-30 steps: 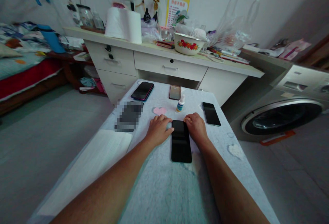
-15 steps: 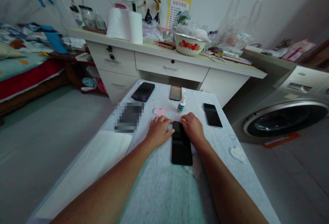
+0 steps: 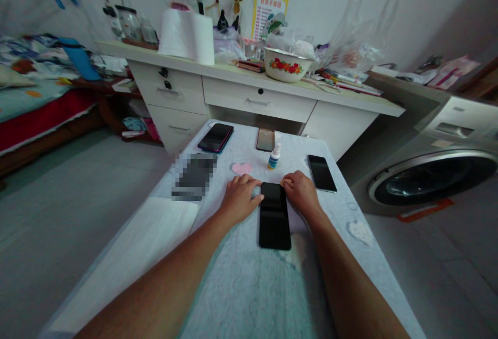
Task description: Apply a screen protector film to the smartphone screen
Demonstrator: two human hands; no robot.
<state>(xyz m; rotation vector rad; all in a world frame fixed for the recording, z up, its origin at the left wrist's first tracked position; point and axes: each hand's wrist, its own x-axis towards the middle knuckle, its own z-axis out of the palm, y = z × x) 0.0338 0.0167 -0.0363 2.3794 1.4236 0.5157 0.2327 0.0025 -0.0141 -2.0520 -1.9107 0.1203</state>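
A black phone [image 3: 274, 218] lies screen up in the middle of the table's pale blue cloth [image 3: 249, 287]. My left hand [image 3: 238, 200] rests on the cloth at the phone's upper left, fingers curled, thumb pressed against its left edge. At the phone's top right corner my right hand [image 3: 301, 192] has its fingers bunched in a pinch; what they hold, if anything, is hidden. Just beyond the hands stand a small dropper bottle [image 3: 273, 157] and a pink heart-shaped pad [image 3: 241, 167].
Three more phones lie on the table: one at the right [image 3: 321, 173], a dark one far left [image 3: 216, 137], a gold one at the far edge [image 3: 265, 139]. A white sheet [image 3: 155, 240] covers the near left. A cluttered desk [image 3: 272, 95] stands behind, a washing machine [image 3: 428, 173] at the right.
My right hand slid from over the phone's top edge rightwards to its top right corner. My left hand and the phone stayed put.
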